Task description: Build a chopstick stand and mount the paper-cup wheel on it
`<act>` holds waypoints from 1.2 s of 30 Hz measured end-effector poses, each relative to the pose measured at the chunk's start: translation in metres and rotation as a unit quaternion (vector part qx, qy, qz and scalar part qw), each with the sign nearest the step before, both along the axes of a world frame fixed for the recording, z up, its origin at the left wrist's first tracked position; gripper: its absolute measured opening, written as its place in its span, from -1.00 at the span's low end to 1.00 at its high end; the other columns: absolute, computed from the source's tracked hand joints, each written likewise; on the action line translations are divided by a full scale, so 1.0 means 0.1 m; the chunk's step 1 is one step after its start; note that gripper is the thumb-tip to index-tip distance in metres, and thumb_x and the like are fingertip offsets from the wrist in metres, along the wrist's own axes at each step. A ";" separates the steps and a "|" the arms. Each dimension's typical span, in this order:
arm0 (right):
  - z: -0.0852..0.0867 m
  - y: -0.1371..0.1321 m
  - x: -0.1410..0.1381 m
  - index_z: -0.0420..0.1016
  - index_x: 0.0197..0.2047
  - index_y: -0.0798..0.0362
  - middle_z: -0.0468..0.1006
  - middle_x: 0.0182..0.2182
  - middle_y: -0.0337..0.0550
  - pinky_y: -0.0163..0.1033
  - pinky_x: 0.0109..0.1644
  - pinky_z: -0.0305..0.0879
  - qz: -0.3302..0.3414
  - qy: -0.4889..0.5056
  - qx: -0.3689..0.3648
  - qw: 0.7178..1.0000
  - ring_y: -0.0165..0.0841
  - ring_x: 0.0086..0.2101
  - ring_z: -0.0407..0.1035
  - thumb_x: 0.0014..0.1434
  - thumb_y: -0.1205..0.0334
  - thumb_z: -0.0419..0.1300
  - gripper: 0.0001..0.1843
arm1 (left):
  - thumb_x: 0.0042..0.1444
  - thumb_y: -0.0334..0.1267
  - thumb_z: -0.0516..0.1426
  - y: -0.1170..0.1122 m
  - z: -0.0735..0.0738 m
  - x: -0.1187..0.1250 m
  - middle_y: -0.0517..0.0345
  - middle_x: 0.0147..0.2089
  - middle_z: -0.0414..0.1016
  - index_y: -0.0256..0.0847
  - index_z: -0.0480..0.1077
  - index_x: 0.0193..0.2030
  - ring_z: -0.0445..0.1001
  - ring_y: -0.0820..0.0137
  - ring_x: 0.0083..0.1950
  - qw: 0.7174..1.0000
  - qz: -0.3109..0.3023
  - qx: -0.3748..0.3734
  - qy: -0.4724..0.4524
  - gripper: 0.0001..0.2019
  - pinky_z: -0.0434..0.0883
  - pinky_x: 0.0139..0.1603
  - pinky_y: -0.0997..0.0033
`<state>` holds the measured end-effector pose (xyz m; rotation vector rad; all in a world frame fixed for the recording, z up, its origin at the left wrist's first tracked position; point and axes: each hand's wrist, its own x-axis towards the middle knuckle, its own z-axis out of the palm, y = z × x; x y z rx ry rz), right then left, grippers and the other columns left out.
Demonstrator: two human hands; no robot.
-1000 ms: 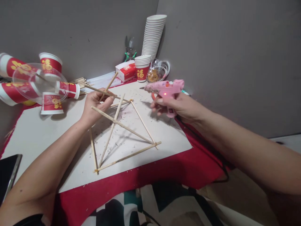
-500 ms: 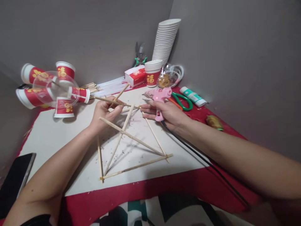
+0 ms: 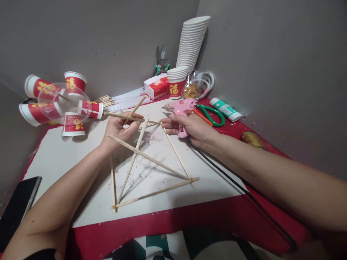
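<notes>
A frame of thin wooden sticks (image 3: 151, 160) lies on a white board (image 3: 67, 159), its sticks crossing and joined at the corners. My left hand (image 3: 119, 130) is closed on two loose sticks (image 3: 127, 116) above the frame's far left part. My right hand (image 3: 189, 128) rests at the frame's far corner, wrapped round a pink glue gun (image 3: 180, 110) with a lit red lamp. Its black cord (image 3: 233, 182) runs back along my right forearm.
A wheel of red paper cups (image 3: 58, 103) stands at the back left. A tall stack of white cups (image 3: 191, 41), a red box (image 3: 155, 86), pliers (image 3: 162, 59), green scissors (image 3: 213, 115), a glue tube (image 3: 225, 110) and a phone (image 3: 16, 206) lie around. Grey walls close the corner.
My right hand came down and left with the glue gun, from the air to the frame's far corner. The view shifted, showing scissors and tube. Left hand kept its sticks.
</notes>
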<state>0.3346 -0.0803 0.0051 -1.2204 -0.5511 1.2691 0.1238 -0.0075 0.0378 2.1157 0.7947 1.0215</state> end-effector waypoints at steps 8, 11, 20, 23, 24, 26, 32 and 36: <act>0.02 -0.01 -0.03 0.54 -0.26 0.13 0.67 -0.30 -0.05 -0.43 -0.46 0.50 0.004 -0.006 0.006 1.000 -0.44 -0.42 0.53 0.24 0.48 0.23 -0.90 | 0.07 -0.24 0.23 0.00 0.02 -0.03 0.08 -0.35 0.66 -0.24 0.64 -0.31 0.52 0.40 -0.37 1.000 -0.014 -0.004 0.003 -0.84 0.45 -0.30 0.45; 0.03 -0.01 -0.03 0.56 -0.28 0.15 0.68 -0.30 -0.04 -0.44 -0.45 0.49 0.010 -0.015 -0.008 1.000 -0.45 -0.43 0.51 0.27 0.47 0.21 -0.88 | 0.06 -0.23 0.23 0.02 0.03 -0.05 0.08 -0.33 0.67 -0.23 0.64 -0.30 0.52 0.40 -0.37 1.000 -0.028 -0.009 0.012 -0.83 0.44 -0.32 0.45; -0.03 0.01 0.00 0.56 -0.26 0.14 0.69 -0.28 -0.06 -0.45 -0.49 0.45 0.023 -0.020 0.007 1.000 -0.45 -0.42 0.52 0.29 0.46 0.20 -0.88 | 0.07 -0.23 0.23 0.05 0.07 -0.07 0.06 -0.35 0.65 -0.25 0.65 -0.28 0.51 0.38 -0.36 0.999 -0.033 -0.001 0.040 -0.82 0.42 -0.33 0.44; -0.02 0.00 0.00 0.57 -0.24 0.15 0.69 -0.27 -0.04 -0.44 -0.46 0.48 0.018 -0.016 0.006 1.000 -0.45 -0.41 0.53 0.27 0.47 0.22 -0.89 | 0.07 -0.22 0.24 0.06 0.08 -0.07 0.06 -0.34 0.65 -0.25 0.64 -0.28 0.53 0.38 -0.35 0.998 -0.040 0.008 0.051 -0.82 0.43 -0.32 0.45; -0.01 0.00 -0.01 0.57 -0.23 0.15 0.69 -0.28 -0.05 -0.43 -0.46 0.49 0.014 -0.015 0.006 1.000 -0.44 -0.41 0.53 0.26 0.47 0.22 -0.89 | 0.07 -0.21 0.24 0.06 0.08 -0.07 0.07 -0.36 0.65 -0.25 0.64 -0.28 0.52 0.38 -0.36 0.998 -0.042 0.010 0.053 -0.81 0.42 -0.34 0.46; 0.00 0.00 -0.02 0.56 -0.23 0.15 0.69 -0.29 -0.06 -0.43 -0.45 0.49 0.012 -0.011 0.006 1.000 -0.44 -0.41 0.54 0.26 0.48 0.21 -0.89 | 0.07 -0.20 0.24 0.05 0.09 -0.08 0.09 -0.39 0.63 -0.25 0.64 -0.29 0.51 0.39 -0.38 0.997 -0.045 0.010 0.060 -0.81 0.41 -0.37 0.48; 0.00 -0.01 -0.01 0.56 -0.18 0.11 0.69 -0.28 -0.08 -0.43 -0.45 0.49 0.013 0.000 0.013 1.000 -0.44 -0.41 0.54 0.25 0.47 0.22 -0.87 | 0.05 -0.21 0.24 0.02 0.12 -0.09 0.10 -0.41 0.61 -0.24 0.64 -0.31 0.51 0.37 -0.39 0.995 -0.051 0.003 0.082 -0.82 0.41 -0.37 0.47; 0.00 -0.01 -0.01 0.56 -0.16 0.10 0.70 -0.28 -0.10 -0.43 -0.44 0.48 0.015 0.002 0.015 1.000 -0.44 -0.41 0.54 0.24 0.48 0.24 -0.86 | 0.05 -0.21 0.24 0.02 0.13 -0.09 0.11 -0.41 0.61 -0.24 0.63 -0.31 0.51 0.38 -0.38 0.995 -0.050 -0.001 0.087 -0.83 0.42 -0.34 0.47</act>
